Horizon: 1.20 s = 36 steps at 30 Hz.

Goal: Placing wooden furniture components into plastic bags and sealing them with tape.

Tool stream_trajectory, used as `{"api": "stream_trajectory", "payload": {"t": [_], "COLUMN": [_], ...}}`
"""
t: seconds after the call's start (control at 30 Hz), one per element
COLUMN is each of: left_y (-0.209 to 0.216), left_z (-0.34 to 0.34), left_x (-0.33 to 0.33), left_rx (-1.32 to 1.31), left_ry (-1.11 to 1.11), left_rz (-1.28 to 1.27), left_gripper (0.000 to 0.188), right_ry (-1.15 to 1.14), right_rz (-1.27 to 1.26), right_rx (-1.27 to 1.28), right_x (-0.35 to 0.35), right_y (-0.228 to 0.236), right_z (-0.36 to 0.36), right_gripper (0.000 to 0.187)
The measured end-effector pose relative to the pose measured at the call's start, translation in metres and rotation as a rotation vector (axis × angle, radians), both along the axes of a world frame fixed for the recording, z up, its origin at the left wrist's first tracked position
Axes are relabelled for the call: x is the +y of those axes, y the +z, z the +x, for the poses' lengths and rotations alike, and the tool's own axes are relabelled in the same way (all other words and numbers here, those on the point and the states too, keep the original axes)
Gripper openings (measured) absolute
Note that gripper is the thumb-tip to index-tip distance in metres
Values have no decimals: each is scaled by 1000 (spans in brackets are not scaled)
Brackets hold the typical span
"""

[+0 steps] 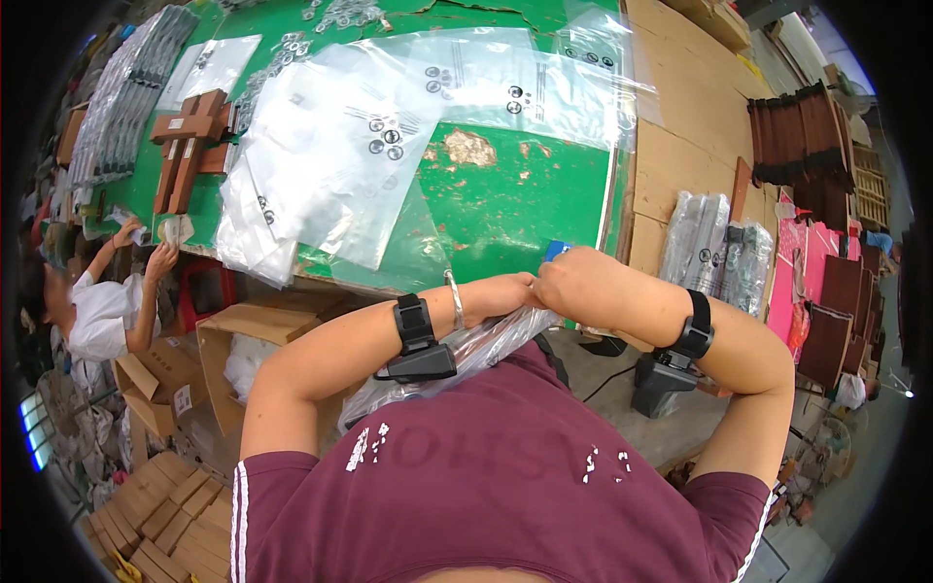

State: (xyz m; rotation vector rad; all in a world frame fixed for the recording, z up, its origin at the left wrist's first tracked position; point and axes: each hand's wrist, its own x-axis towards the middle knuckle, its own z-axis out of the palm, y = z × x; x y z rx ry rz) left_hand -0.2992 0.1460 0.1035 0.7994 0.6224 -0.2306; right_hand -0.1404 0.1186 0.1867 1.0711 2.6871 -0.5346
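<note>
Both my hands meet at the near edge of the green table (505, 209). A long clear plastic bag (476, 352) with brownish pieces inside lies slanted against my front, below my forearms. My left hand (499, 295) is closed at the bag's upper end, its fingertips touching the right hand. Curled into a fist, my right hand (585, 288) is at that same end; its fingertips are hidden. A small blue object (557, 250) shows just beyond the right fist, and whether it is held I cannot tell.
Flat clear bags (330, 146) spread over the table. Brown wooden pieces (185, 151) and stacked wrapped bundles (126, 97) lie at left. More wrapped bundles (714, 248) rest on cardboard at right. A co-worker (112, 311) reaches onto the table's left end. Open cartons (248, 355) stand below.
</note>
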Motion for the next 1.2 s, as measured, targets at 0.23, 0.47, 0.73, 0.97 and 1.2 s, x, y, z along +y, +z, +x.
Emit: {"api": "stream_trajectory", "payload": {"t": [0.23, 0.47, 0.73, 0.97, 1.2], "left_y": [11, -17, -1, 18, 15], "left_z": [0, 1, 0, -3, -2], "left_x": [2, -4, -3, -12, -20], "left_rx": [-47, -50, 15, -117, -180], "left_ry": [-175, -145, -139, -225, -224], "left_rz": [65, 28, 16, 123, 250], "left_gripper": [46, 38, 36, 37, 42], "right_ry": [3, 32, -80, -104, -68], "right_rz": [-161, -144, -52, -235, -543], "right_rx": [-83, -103, -51, -89, -267], "right_x": [3, -3, -7, 3, 13], "right_y": [19, 25, 12, 10, 21], "right_z": [-9, -17, -13, -16, -25], "right_gripper": [3, 7, 7, 5, 16]}}
